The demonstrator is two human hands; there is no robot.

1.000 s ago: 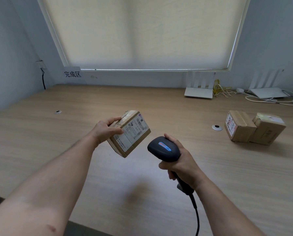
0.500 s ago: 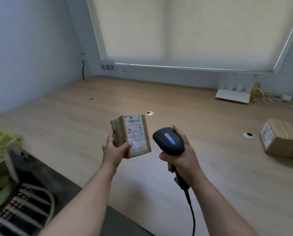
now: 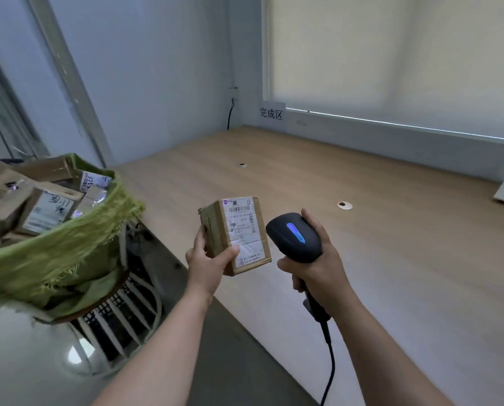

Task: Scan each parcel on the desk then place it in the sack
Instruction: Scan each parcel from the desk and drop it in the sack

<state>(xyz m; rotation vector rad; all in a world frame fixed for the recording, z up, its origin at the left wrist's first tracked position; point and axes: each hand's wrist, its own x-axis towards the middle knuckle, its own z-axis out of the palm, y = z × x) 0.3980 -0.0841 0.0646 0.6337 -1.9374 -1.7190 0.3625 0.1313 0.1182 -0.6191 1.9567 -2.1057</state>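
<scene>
Brown cardboard parcel (image 3: 235, 234), upright with its white shipping label facing the camera, is gripped at its lower corner by the left hand (image 3: 208, 266), thumb across the front face and fingers curled behind, above the near edge of the wooden table (image 3: 405, 259). At 3 o'clock of the parcel, just beside it, the right hand (image 3: 322, 269) is wrapped around the grip of a black barcode scanner (image 3: 294, 237), whose blue indicator is lit and whose cable hangs toward 6 o'clock. At 9 o'clock, well apart from the parcel, a green sack (image 3: 51, 256) stands open, holding several labelled cardboard parcels (image 3: 40, 206).
</scene>
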